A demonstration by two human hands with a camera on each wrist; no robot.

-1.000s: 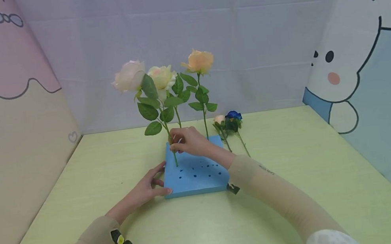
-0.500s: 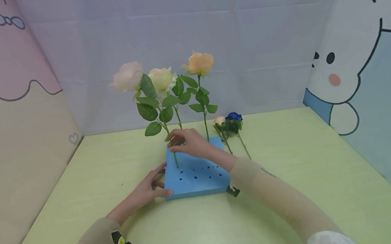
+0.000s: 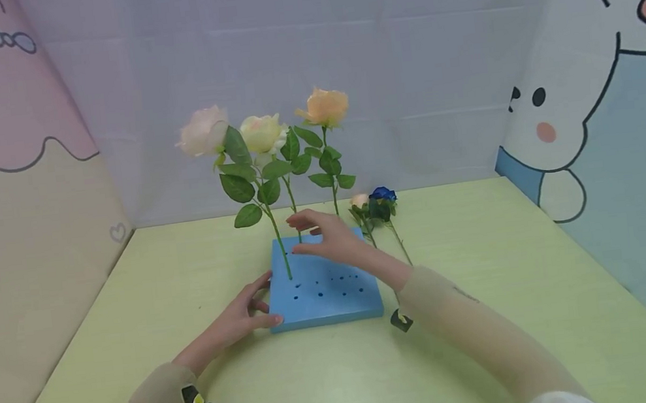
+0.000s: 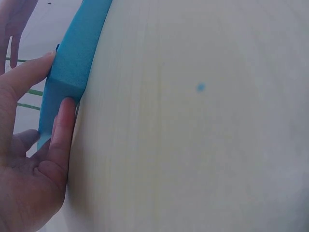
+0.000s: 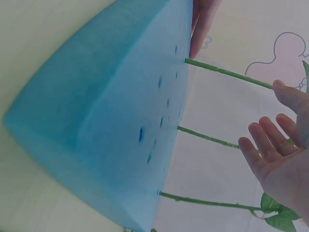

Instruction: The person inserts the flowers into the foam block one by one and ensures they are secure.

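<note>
A blue foam block [image 3: 334,308] dotted with small holes lies on the table. My left hand [image 3: 244,309] holds its near left corner, thumb on top and fingers along the side [image 4: 63,130]. Three artificial roses stand in the block: a pale pink rose [image 3: 205,132] at the left, leaning left, a creamy white rose [image 3: 263,134] behind it and a peach rose [image 3: 325,108] at the back right. My right hand [image 3: 329,237] hovers over the block just right of the pink rose's stem, fingers extended and holding nothing. In the right wrist view its thumb [image 5: 288,94] overlaps the nearest stem's upper end.
To the right of the block, a blue rose [image 3: 383,196] and a small peach rose [image 3: 360,201] lie on the table [image 3: 483,263], their stems toward me. Fabric screens [image 3: 429,85] with cartoon figures enclose the back and sides.
My right hand has let go of the pink rose's stem and drawn away to the right with its fingers spread. The rose stays standing; my left hand has kept its place.
</note>
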